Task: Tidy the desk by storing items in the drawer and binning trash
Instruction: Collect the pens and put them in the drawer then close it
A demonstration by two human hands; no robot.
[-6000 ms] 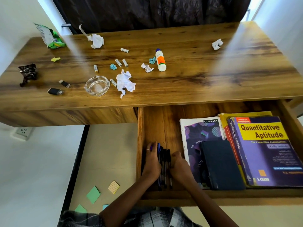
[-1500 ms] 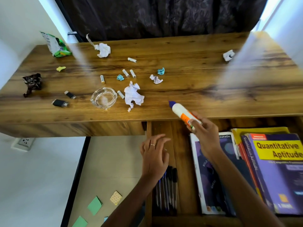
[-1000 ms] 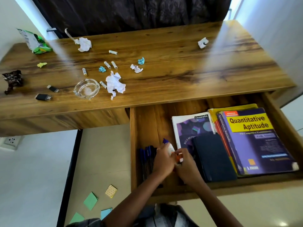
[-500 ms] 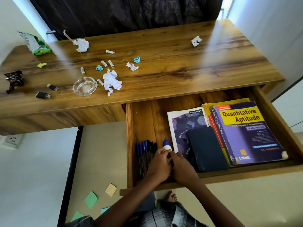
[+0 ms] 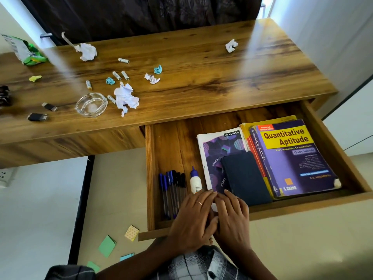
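desk [image 5: 201, 63]: glossy grained wood | ashtray [image 5: 91, 105]: clear glass | wads [image 5: 126, 99]: crumpled paper

Glue bottle [image 5: 195, 182]: lower end hidden under left hand [image 5: 193, 217]. Pens [image 5: 171, 190]: near ends covered by same hand. Notebook [image 5: 218, 150]: near corner under both hands' fingers [image 5: 207, 196], middle covered by dark diary [image 5: 245, 178]. Right hand [image 5: 232, 217] hides drawer [image 5: 150, 178] front rim. Yellow book [image 5: 268, 122] mostly under purple textbook [image 5: 290, 158]. Dark wrapper [image 5: 4, 96] & green packet [image 5: 24, 51] cut off at left edge. Socket [image 5: 5, 176] partly cut too. Small print on textbook too tiny to read.
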